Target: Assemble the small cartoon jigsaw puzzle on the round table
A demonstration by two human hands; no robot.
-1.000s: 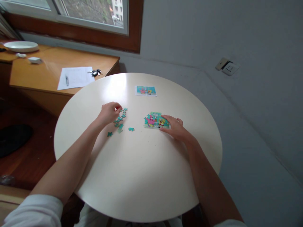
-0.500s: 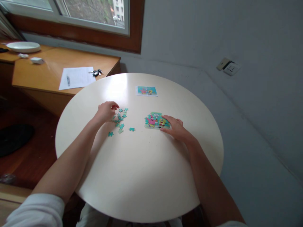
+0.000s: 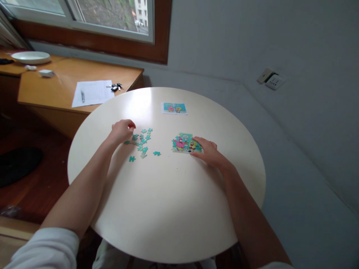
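Observation:
A partly joined jigsaw puzzle [image 3: 182, 143] with cartoon figures lies on the round white table [image 3: 168, 209]. My right hand [image 3: 206, 150] braces its right side, forefinger along the top and thumb at the lower edge. Left of it, loose teal jigsaw pieces [image 3: 143, 141] are scattered in a cluster. My left hand [image 3: 122, 130] is at the cluster's left side, fingers curled inward toward the thumb; whatever may be between the fingertips is too small to make out. One single piece [image 3: 157, 153] lies between the cluster and the joined part.
A small printed picture [image 3: 174, 108] of the same cartoon figures lies toward the table's far edge. On the wooden desk [image 3: 61, 69] at the back left are a paper sheet with a pen [image 3: 83, 96], keys [image 3: 116, 87], a white box and a white round object.
My left hand has shifted a little left, uncovering more loose pieces at the cluster's left side. My right hand stays on the joined puzzle.

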